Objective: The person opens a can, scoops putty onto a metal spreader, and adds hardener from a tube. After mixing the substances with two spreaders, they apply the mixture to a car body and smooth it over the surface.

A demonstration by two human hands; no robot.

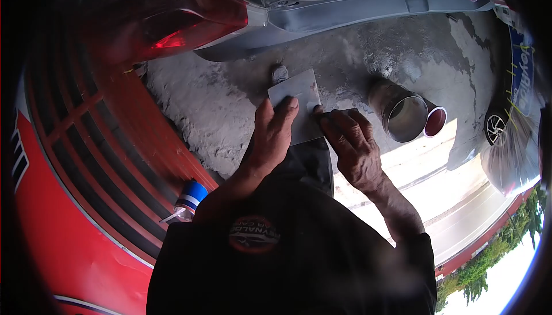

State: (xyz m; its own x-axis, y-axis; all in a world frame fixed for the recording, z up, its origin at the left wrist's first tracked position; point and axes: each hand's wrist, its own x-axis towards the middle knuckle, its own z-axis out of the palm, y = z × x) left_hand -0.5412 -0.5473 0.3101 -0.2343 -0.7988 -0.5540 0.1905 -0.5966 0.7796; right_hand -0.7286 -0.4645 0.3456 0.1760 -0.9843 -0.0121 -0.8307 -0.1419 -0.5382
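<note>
My left hand grips a flat grey plate by its near left side, the thumb lying on top. The plate is held out in front of my body, over the concrete floor. At the plate's right edge my right hand is closed, with its fingertips pressed together close against the surface. Something thin and dark shows by those fingers; I cannot tell what it is. A small pale smear marks the plate's face beside my right fingertips.
A car's red tail light and grey bumper span the top. Right on the floor stand a large can and a smaller red-lined can. A red slatted bench and blue-topped container are left. A small capped object lies beyond the plate.
</note>
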